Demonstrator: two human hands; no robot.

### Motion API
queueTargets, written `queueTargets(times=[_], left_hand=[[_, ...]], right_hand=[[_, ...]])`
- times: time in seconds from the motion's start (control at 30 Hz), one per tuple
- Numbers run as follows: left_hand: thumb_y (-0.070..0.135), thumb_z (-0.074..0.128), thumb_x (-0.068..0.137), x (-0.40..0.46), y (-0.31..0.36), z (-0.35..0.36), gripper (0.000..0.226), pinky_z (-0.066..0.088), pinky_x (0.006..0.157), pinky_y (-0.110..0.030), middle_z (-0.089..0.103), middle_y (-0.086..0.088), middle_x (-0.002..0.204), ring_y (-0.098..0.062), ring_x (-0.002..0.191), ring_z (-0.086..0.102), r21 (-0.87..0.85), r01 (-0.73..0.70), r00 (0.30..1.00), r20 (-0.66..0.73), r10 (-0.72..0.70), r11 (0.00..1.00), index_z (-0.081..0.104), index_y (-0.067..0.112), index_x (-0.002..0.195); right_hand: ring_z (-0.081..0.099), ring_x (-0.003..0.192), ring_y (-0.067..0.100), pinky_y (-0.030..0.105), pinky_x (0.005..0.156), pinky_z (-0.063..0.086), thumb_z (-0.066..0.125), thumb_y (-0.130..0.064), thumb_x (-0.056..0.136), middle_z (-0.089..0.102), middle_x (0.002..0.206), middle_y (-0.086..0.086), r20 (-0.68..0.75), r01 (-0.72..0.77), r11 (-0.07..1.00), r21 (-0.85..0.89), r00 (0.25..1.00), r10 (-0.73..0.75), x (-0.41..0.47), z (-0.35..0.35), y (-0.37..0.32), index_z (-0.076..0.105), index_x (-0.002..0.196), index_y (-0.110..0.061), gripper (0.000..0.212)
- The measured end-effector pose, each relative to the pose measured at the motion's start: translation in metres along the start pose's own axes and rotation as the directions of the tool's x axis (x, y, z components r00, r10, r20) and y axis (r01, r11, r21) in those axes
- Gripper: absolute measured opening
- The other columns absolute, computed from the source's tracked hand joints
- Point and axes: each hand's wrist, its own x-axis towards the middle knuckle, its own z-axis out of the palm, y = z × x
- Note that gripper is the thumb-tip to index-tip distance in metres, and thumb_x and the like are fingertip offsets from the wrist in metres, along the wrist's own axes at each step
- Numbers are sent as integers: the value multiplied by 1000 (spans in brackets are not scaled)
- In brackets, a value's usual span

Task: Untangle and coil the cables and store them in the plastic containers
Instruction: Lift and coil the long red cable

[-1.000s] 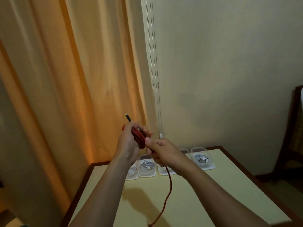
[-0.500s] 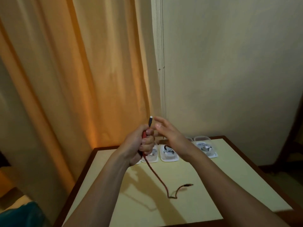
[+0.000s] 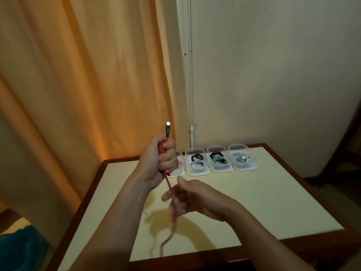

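Observation:
My left hand [image 3: 159, 159] is raised above the table, fist shut around red cable [image 3: 168, 182] loops, with the cable's bright plug end sticking up above the fist. The loose length of the cable hangs down from the fist and runs past my right hand [image 3: 187, 198], blurred with motion. That hand is lower, fingers loosely curled around the hanging cable. Clear plastic containers sit in a row at the table's far edge: one [image 3: 197, 170] with black and white cables, one [image 3: 219, 167] with black and green cables, one [image 3: 244, 166] with a pale cable.
The cream table [image 3: 263, 202] has a dark wooden rim. A further container [image 3: 178, 172] is partly hidden behind my left hand. An orange curtain [image 3: 88, 85] hangs at the left, with a blind cord [image 3: 191, 133] by the wall. A teal object [image 3: 21, 249] lies at the lower left.
My right hand dropped from beside the left fist to lower down along the hanging cable. The cable's tail has lifted off the table and swings. My left fist stays shut on the loops.

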Motion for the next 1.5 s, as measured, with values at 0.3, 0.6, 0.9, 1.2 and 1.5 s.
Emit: queueTargets(times=[0.3, 0.6, 0.9, 1.2, 1.5], left_hand=[[34, 40, 99, -13, 14, -9, 30, 27, 37, -21, 28, 6, 46, -9, 32, 24, -35, 396, 745, 596, -299, 918, 45, 15, 76], [63, 39, 84, -20, -1, -17, 47, 20, 32, -14, 27, 9, 42, -3, 29, 22, 340, 529, 690, 362, -627, 778, 36, 18, 69], [63, 25, 97, -22, -17, -11, 56, 11, 41, -24, 25, 3, 49, -8, 35, 16, 387, 477, 871, -89, -483, 789, 40, 18, 67], [36, 39, 103, -25, -21, -18, 38, 30, 45, -22, 29, -1, 56, -12, 44, 22, 374, 242, 969, -47, -242, 895, 43, 17, 71], [32, 50, 93, -25, -22, -11, 29, 31, 46, -22, 33, 3, 48, -8, 37, 30, 396, 130, 888, 362, -284, 909, 45, 19, 68]], right_hand=[[31, 48, 10, 23, 51, 34, 54, -24, 102, 34, 54, -4, -220, 40, 985, -166, 972, -76, 15, -38, -24, 46, 58, -21, 45], [32, 53, 12, 25, 50, 25, 62, -31, 97, 49, 60, -3, -249, -229, 801, -553, 963, 104, 9, -34, -99, 68, 60, -20, 40], [43, 56, 15, 24, 50, 32, 66, -20, 88, 60, 62, 2, -340, -187, 702, -688, 937, -84, -2, -18, -109, 74, 80, -1, 23], [72, 65, 13, 37, 66, 61, 65, -32, 96, 76, 76, 1, -408, -66, 802, -593, 884, -229, -14, -2, -66, 56, 89, -12, 23], [63, 121, 18, 36, 109, 47, 46, -38, 103, 70, 123, 5, -116, 107, 962, -251, 983, -140, 5, -15, -66, 70, 119, -25, 31]])
